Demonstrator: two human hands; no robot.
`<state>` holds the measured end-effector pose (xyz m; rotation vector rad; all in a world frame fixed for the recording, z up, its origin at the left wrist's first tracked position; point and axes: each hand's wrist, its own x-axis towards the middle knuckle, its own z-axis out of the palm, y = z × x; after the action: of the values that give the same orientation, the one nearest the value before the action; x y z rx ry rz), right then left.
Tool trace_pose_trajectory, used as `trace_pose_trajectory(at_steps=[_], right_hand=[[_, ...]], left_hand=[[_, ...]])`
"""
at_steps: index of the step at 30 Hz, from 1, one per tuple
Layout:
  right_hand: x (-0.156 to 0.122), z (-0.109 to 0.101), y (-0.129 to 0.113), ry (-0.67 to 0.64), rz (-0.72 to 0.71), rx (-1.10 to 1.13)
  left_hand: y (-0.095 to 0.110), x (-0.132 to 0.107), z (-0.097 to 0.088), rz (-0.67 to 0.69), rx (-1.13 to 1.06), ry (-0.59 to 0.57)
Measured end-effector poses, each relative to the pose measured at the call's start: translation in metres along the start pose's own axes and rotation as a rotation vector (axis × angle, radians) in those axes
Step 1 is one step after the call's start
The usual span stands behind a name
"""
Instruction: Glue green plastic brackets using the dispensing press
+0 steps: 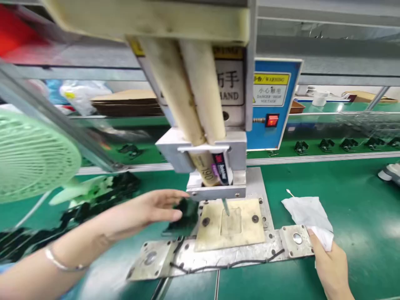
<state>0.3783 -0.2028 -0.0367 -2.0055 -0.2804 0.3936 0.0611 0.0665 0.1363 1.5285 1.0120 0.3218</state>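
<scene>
My left hand (pixel 156 206) reaches in from the left, its thumb and fingers closed on a dark, blurred part (pixel 185 216) whose kind I cannot make out. The part is beside the pale fixture plate (pixel 246 237), which has a shallow recess. Above that plate, a dispensing head holds two glue tubes (pixel 204 166), with a nozzle (pixel 225 207) pointing down. My right hand (pixel 331 264) grips a crumpled white wipe (pixel 308 212) by the right button block (pixel 297 239). A cotton swab tip (pixel 289 192) pokes out behind the wipe.
A green fan (pixel 34 154) and a row of dark parts (pixel 93 204) stand at the left. The left button block (pixel 152 258) sits at the base's front. Behind are a blue control box (pixel 273 104) and a conveyor with several black parts (pixel 326 145).
</scene>
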Motion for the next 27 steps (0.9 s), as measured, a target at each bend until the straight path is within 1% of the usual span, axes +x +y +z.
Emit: trace_pose_trajectory(at_steps=[2,3,4,6,7,9,11,14,17,19,20,21,23,25,26,27], right_hand=[[0.003,-0.001,0.002,0.016,0.019,0.003],[0.004,0.0,0.003,0.026,0.02,0.005],[0.005,0.0,0.003,0.028,0.024,0.003],[0.005,0.001,0.002,0.026,0.032,-0.001],[0.005,0.001,0.001,0.028,0.031,-0.001],[0.005,0.001,0.0,0.026,0.026,0.018],[0.005,0.002,-0.003,0.018,0.02,0.05],[0.003,0.003,-0.007,0.016,0.019,0.097],[0.001,0.004,-0.011,0.017,0.012,0.123],[0.002,0.003,-0.01,0.017,0.009,0.137],[0.002,0.002,-0.009,0.014,0.025,0.142],[0.003,0.001,-0.007,0.007,0.053,0.143],[0.005,0.0,-0.003,-0.014,0.102,0.129],[0.007,0.001,-0.001,-0.019,0.074,0.103],[0.007,0.003,-0.001,-0.005,0.034,0.088],[0.006,0.006,-0.002,0.017,-0.021,0.081]], left_hand=[[-0.015,-0.01,0.021,-0.164,-0.146,-0.207],[-0.021,-0.013,0.034,-0.213,-0.219,-0.28],[-0.025,-0.013,0.047,-0.233,-0.274,-0.309],[-0.03,-0.008,0.069,-0.221,-0.329,-0.289],[-0.031,-0.003,0.077,-0.202,-0.351,-0.275],[-0.034,0.009,0.086,-0.144,-0.39,-0.274],[-0.04,0.023,0.089,-0.047,-0.379,-0.262],[-0.052,0.037,0.091,0.127,-0.225,-0.17],[-0.06,0.039,0.095,0.242,0.008,-0.107],[-0.06,0.032,0.094,0.266,0.177,-0.093],[-0.059,0.027,0.091,0.28,0.266,-0.065],[-0.058,0.021,0.086,0.302,0.357,-0.009],[-0.058,0.005,0.07,0.374,0.519,0.175],[-0.065,-0.012,0.046,0.416,0.582,0.4],[-0.073,-0.02,0.034,0.393,0.569,0.492],[-0.084,-0.026,0.022,0.339,0.522,0.566]])
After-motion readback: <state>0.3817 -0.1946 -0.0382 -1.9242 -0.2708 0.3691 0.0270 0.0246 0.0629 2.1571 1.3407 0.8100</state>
